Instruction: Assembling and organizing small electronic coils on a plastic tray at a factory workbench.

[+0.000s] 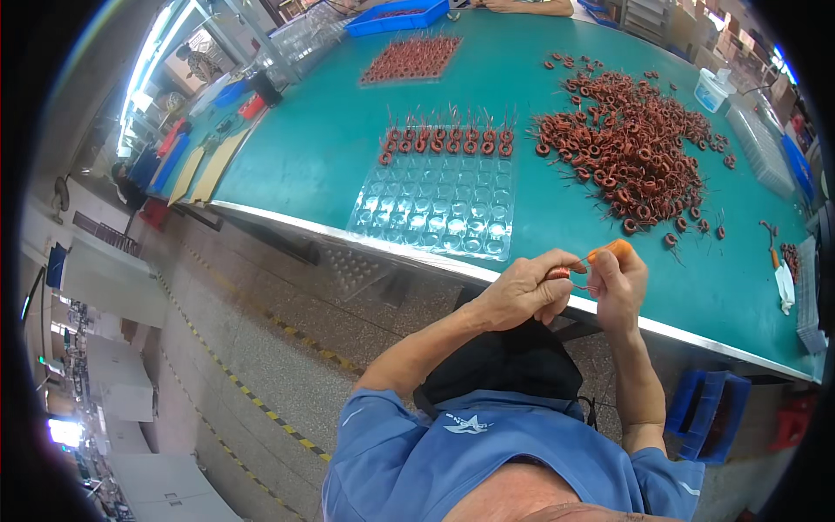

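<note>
Above the near edge of the table point(304, 157), the left hand point(519, 291) pinches a copper coil point(557, 273) while the right hand point(618, 296) grips an orange-handled tool point(616, 250). If the tool slips under force, it could jab the left hand or scratch the coil; a loose pinch could drop the coil onto the floor point(287, 374).
</note>
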`<state>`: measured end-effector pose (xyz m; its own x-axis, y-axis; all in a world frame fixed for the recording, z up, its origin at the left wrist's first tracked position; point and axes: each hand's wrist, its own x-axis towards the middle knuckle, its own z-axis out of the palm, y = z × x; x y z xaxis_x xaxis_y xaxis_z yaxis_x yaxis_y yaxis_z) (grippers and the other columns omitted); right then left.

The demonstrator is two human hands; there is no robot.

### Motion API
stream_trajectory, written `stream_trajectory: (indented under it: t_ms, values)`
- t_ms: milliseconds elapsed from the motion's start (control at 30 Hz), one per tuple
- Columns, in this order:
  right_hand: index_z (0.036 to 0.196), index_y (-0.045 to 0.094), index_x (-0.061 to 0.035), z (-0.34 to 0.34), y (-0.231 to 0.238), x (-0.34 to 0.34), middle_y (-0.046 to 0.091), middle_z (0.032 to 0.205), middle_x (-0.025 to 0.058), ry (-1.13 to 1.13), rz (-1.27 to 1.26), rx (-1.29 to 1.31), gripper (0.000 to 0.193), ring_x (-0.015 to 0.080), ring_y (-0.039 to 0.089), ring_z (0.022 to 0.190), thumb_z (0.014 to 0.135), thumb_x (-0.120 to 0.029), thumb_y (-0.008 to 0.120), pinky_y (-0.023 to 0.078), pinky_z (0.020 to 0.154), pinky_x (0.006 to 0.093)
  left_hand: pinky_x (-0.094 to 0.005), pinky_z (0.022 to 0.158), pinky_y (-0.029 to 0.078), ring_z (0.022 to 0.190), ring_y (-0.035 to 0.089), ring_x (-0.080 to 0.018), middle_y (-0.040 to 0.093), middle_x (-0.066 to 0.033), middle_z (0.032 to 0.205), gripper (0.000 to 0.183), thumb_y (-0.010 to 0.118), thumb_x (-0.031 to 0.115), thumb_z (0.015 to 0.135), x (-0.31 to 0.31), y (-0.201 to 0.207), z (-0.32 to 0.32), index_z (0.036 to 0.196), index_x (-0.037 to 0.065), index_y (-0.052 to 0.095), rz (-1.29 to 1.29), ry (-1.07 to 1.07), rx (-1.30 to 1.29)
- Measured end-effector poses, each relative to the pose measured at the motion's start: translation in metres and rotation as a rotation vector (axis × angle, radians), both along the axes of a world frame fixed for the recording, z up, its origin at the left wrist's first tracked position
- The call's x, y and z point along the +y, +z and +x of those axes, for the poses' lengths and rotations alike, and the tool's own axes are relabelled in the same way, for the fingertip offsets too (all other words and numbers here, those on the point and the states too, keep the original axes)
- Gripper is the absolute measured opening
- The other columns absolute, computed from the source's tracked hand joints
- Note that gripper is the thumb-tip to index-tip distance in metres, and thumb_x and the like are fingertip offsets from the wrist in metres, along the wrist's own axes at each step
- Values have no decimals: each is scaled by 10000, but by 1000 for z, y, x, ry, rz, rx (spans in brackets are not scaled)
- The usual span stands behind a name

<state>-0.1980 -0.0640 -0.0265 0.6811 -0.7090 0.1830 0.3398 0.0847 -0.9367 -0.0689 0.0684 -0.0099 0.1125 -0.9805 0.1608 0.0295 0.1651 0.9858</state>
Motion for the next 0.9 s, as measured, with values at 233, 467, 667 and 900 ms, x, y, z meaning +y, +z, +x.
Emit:
stream_trajectory:
  t_ms: [233, 467, 667, 900]
  values:
    - [916, 625, 40, -2, 4, 15, 584, 726, 40, -186, -132, -196, 229, 90, 500, 563, 924, -188, 650, 401, 511, 225, -274, 425, 412, 446, 482, -151, 485, -71, 584, 297, 480, 247, 1005, -1, -8, -26, 1155, -10, 485, -60, -29, 466]
    - [992, 672, 46, -4, 3, 14, 567, 754, 1, -206, -304, -67, 128, 49, 473, 628, 902, -12, 602, 373, 554, 185, -269, 351, 374, 403, 426, -140, 410, -37, 581, 285, 506, 290, 988, -12, -16, -29, 1053, 14, 538, 57, 126, 666]
    - [1013, 679, 14, 0, 2, 0, 589, 744, -8, -127, -136, -82, 174, 44, 503, 642, 933, -133, 630, 420, 578, 179, -255, 487, 442, 544, 526, -148, 511, -69, 711, 318, 451, 281, 1017, -19, -19, -21, 1170, 4, 488, 42, 76, 596]
    - [1080, 630, 22, -4, -6, -10, 564, 692, 1, -237, -86, 19, 334, 60, 498, 614, 980, -288, 559, 397, 565, 195, -254, 555, 455, 628, 552, -146, 533, -74, 770, 358, 424, 263, 1027, -22, -19, -13, 1302, 35, 391, -91, 146, 363]
